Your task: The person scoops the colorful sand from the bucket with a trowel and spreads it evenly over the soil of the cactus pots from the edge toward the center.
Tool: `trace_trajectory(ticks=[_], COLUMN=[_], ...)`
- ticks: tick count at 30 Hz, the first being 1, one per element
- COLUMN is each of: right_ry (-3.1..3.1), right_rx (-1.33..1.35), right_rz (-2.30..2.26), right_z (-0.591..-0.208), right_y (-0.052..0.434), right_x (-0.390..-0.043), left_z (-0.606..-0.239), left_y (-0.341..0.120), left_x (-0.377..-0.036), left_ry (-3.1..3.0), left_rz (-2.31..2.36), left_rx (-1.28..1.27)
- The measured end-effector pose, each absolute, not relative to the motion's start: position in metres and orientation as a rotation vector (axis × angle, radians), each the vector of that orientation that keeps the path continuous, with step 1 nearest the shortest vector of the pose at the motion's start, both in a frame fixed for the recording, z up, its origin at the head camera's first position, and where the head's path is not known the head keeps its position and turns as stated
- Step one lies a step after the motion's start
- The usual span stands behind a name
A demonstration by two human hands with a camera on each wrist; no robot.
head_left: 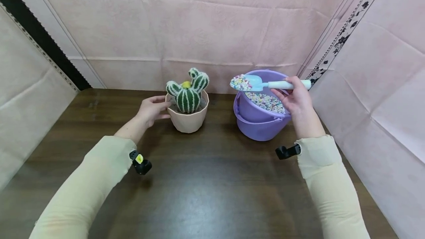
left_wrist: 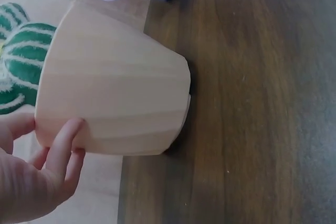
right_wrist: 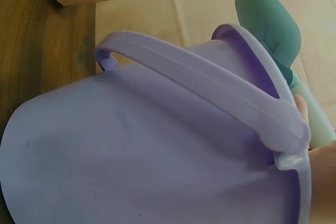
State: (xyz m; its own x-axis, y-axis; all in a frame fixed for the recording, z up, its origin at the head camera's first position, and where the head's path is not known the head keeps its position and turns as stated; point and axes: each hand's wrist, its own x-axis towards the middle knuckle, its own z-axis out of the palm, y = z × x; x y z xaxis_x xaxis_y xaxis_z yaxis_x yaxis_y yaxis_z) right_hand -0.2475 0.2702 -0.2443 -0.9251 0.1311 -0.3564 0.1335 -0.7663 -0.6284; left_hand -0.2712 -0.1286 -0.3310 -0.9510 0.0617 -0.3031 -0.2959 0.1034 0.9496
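Fingers of the left hand (head_left: 152, 109) lie lightly curled against the left wall of the pot (head_left: 188, 119), thumb near the rim and fingertips (left_wrist: 67, 136) touching its side, steadying it rather than gripping it hard. That pot, a peach-coloured one, stands upright on the dark wooden table (head_left: 206, 180), towards the back and left of centre, and holds a green toy cactus (head_left: 187, 91) with white stripes and a small yellow top. Just right of it, apart from it, stands a purple bucket (head_left: 257, 121), its carrying handle folded down against the front wall; it is partly filled with small pastel pebbles (head_left: 265, 101). Above the bucket's rim, the right hand (head_left: 293, 97) pinches the pale handle of a light blue scoop (head_left: 256, 83), fingers wrapped round it. The scoop is held roughly level, its blade pointing left towards the pot and heaped with the same pebbles. Pink cloth (head_left: 186, 28) hangs behind the table and along the right side.
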Motion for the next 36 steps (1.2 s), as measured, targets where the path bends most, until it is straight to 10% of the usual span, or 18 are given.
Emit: trace_trajectory(ticks=[36], right_ry=[1.100], right_rx=[0.480], right_rz=[-2.785], right_z=[-0.250], right_y=[0.189], right_x=[-0.264], left_z=[-0.323], left_y=[-0.176], left_x=[-0.256], left_ry=[2.132], left_rz=[1.968], left_rx=[-0.346])
